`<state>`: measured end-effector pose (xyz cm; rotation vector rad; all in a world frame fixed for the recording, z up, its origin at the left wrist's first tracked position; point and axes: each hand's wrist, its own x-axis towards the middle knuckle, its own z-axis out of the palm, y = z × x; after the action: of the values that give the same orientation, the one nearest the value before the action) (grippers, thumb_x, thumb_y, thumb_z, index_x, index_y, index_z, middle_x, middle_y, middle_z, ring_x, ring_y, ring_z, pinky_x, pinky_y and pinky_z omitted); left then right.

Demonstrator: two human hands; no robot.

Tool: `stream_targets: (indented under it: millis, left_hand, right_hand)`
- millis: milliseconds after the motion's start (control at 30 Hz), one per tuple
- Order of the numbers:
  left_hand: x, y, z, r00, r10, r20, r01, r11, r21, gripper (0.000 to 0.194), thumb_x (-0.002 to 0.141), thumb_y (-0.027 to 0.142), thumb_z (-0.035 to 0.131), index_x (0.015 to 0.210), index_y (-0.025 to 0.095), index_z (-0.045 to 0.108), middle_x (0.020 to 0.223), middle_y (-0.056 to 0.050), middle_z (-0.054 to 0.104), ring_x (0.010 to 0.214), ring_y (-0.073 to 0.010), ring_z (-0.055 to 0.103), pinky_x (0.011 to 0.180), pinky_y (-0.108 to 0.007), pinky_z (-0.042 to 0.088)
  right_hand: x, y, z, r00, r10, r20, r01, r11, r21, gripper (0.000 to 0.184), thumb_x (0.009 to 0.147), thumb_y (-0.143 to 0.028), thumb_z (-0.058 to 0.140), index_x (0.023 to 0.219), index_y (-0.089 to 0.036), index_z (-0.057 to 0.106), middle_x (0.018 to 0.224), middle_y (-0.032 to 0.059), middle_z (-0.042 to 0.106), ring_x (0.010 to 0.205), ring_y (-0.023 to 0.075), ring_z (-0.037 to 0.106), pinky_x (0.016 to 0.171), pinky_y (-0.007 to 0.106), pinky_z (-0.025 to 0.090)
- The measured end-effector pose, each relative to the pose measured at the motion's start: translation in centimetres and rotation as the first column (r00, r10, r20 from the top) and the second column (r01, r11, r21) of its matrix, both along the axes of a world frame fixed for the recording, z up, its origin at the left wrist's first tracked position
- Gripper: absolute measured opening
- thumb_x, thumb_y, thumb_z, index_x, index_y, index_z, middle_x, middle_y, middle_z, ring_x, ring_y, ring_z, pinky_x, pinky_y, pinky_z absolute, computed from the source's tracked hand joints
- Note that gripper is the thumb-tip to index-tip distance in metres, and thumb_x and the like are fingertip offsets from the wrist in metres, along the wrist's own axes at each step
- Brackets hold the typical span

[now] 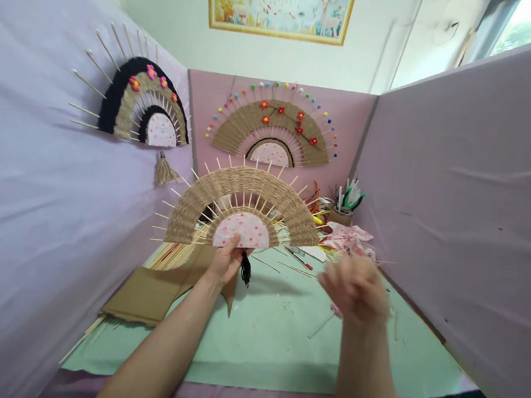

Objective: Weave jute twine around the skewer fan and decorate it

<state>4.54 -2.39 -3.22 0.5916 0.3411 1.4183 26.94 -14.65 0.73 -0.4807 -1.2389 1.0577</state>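
My left hand point(226, 261) grips the bottom middle of a woven straw fan point(245, 198), held upright above the green mat point(273, 340). The fan has a pink dotted centre, wooden sticks radiating from its rim and a black tassel point(245, 268) hanging below my fingers. My right hand point(355, 289) hovers to the right of the fan, apart from it. It is smeared by motion and its fingers are not readable.
Two finished fans hang on the purple partitions: one with black trim point(144, 105) on the left, one with red flowers point(273, 131) at the back. Brown cardboard point(153, 295) and bamboo sticks lie at the left. A tool cup point(344, 208), pink cloth point(350, 239) and loose sticks sit at the back right.
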Motion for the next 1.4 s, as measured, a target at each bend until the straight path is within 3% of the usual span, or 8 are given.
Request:
stream_targets:
  millis: [133,267,333,433,567,833,1233,1400]
  left_hand:
    - [0.0,0.1,-0.2,1.0,-0.028,-0.01,0.029,0.999,0.029,0.018,0.079,0.016,0.062,0.097,0.016,0.062,0.095,-0.006,0.07,0.093,-0.0175,0.064,0.093,-0.036,0.048]
    - [0.1,0.1,-0.3,0.998,-0.069,-0.011,0.07,0.995,0.069,0.019,0.079,0.019,0.062,0.098,0.016,0.062,0.096,-0.006,0.07,0.097,-0.0188,0.064,0.096,-0.036,0.046]
    - [0.2,-0.1,-0.4,0.996,-0.087,-0.026,0.089,0.993,0.073,0.02,0.079,0.02,0.062,0.099,0.017,0.062,0.098,-0.006,0.07,0.099,-0.02,0.063,0.096,-0.037,0.046]
    - [0.7,-0.5,-0.6,0.992,-0.116,-0.051,0.12,0.991,0.065,0.022,0.078,0.021,0.063,0.099,0.017,0.062,0.1,-0.007,0.069,0.102,-0.0215,0.062,0.095,-0.038,0.047]
    - [1.6,-1.0,-1.1,0.981,-0.168,-0.102,0.174,0.983,0.06,0.025,0.075,0.024,0.066,0.1,0.017,0.062,0.103,-0.008,0.068,0.103,-0.0226,0.061,0.095,-0.04,0.046]
    - [1.9,-1.3,-1.5,0.957,-0.207,-0.204,0.227,0.971,0.08,0.024,0.075,0.024,0.067,0.097,0.015,0.064,0.098,-0.008,0.069,0.094,-0.0212,0.063,0.089,-0.037,0.048]
    - [1.3,-0.8,-1.2,0.965,-0.197,-0.172,0.198,0.98,-0.009,0.024,0.076,0.019,0.066,0.099,0.013,0.065,0.101,-0.009,0.069,0.091,-0.018,0.065,0.092,-0.034,0.047]
    - [1.2,-0.8,-1.0,0.976,-0.165,-0.141,0.168,0.986,0.004,0.019,0.075,0.018,0.067,0.093,0.013,0.066,0.098,-0.008,0.07,0.091,-0.0172,0.065,0.092,-0.033,0.048]
  right_hand:
    - [-4.3,4.8,-1.7,0.982,0.143,0.124,-0.099,0.947,-0.304,0.027,0.067,-0.043,0.071,0.074,-0.02,0.06,0.067,0.0003,0.056,0.057,0.0105,0.046,0.055,0.026,0.035]
    - [-7.0,6.7,-4.4,0.963,0.047,0.265,0.082,0.887,-0.454,0.031,0.064,-0.042,0.073,0.076,-0.019,0.057,0.071,-0.0012,0.056,0.064,0.011,0.05,0.055,0.023,0.037]
    - [-7.8,7.1,-5.2,0.974,-0.044,0.224,0.145,0.877,-0.459,0.033,0.062,-0.042,0.073,0.08,-0.02,0.058,0.078,0.0,0.059,0.072,0.0127,0.054,0.058,0.023,0.04]
    - [-8.4,7.6,-5.6,0.992,-0.124,0.004,0.114,0.896,-0.429,0.035,0.059,-0.038,0.075,0.087,-0.022,0.059,0.091,0.0018,0.063,0.08,0.0141,0.056,0.063,0.024,0.043]
    - [-8.6,8.2,-5.8,0.966,-0.108,-0.237,0.001,0.911,-0.412,0.032,0.059,-0.031,0.076,0.086,-0.023,0.061,0.094,0.0007,0.067,0.083,0.0154,0.059,0.062,0.024,0.044]
    - [-8.1,8.6,-6.7,0.902,-0.123,-0.414,-0.085,0.889,-0.45,0.025,0.06,-0.025,0.078,0.081,-0.023,0.065,0.085,-0.0016,0.07,0.075,0.0126,0.063,0.061,0.022,0.049]
    - [-7.0,8.7,-6.4,0.898,-0.192,-0.395,-0.009,0.892,-0.452,0.024,0.059,-0.026,0.079,0.077,-0.025,0.064,0.083,-0.0032,0.069,0.072,0.0114,0.061,0.055,0.02,0.048]
    - [-6.9,8.5,-6.3,0.93,-0.229,-0.289,0.081,0.891,-0.446,0.026,0.06,-0.031,0.078,0.08,-0.025,0.062,0.085,-0.0016,0.066,0.075,0.0126,0.059,0.058,0.022,0.047]
